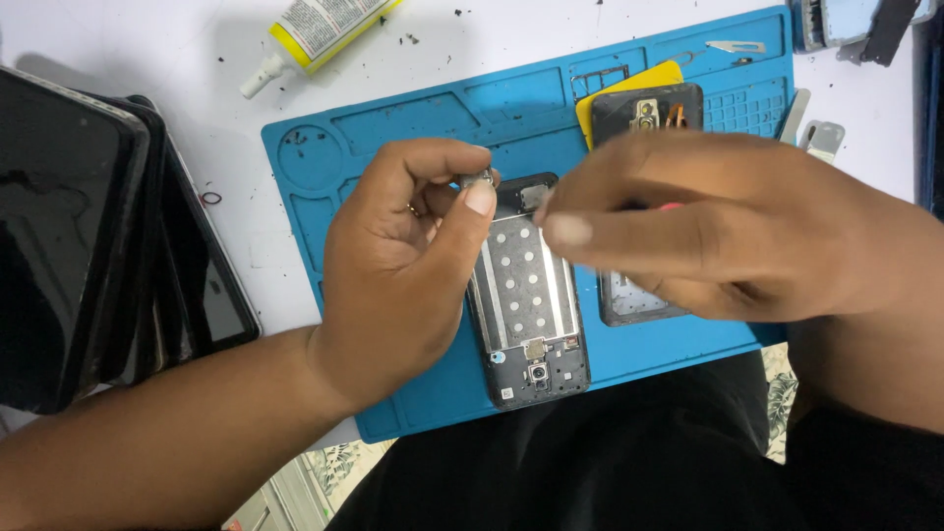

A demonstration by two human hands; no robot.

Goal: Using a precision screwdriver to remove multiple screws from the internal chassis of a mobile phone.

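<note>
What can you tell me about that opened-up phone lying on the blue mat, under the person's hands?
The opened phone lies flat on the blue mat, its back cover off. It shows a dark frame around a silvery metal plate dotted with small round holes, and a small camera module at the end nearest the person. The left hand hovers over its left edge, pinching a small grey part above its far end. The blurred right hand covers its right side. Whether either hand touches the phone cannot be told.
</note>
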